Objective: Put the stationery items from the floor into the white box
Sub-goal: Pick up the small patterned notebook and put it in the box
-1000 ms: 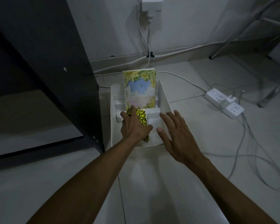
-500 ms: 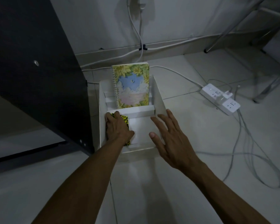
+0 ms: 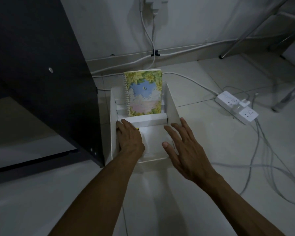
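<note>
A white box point(image 3: 172, 106) with inner dividers stands on the tiled floor. A spiral notebook point(image 3: 144, 94) with a flowered cover stands upright in its back compartment. My left hand point(image 3: 129, 138) lies palm down in the front compartment at its left wall, covering a yellow and black item point(image 3: 137, 128) of which only a sliver shows. Whether the fingers grip the item is hidden. My right hand point(image 3: 182, 149) rests with fingers spread on the box's right front corner and holds nothing.
A dark cabinet panel point(image 3: 46, 70) stands close against the box's left side. A white power strip point(image 3: 237, 107) with a plug lies to the right, and cables point(image 3: 269, 166) trail over the floor there. A metal frame leg point(image 3: 232, 45) stands at the back right.
My left hand has slid the yellow and black item from the middle of the front compartment to its left wall, and now covers it almost fully. My right hand stayed at the box's right side.
</note>
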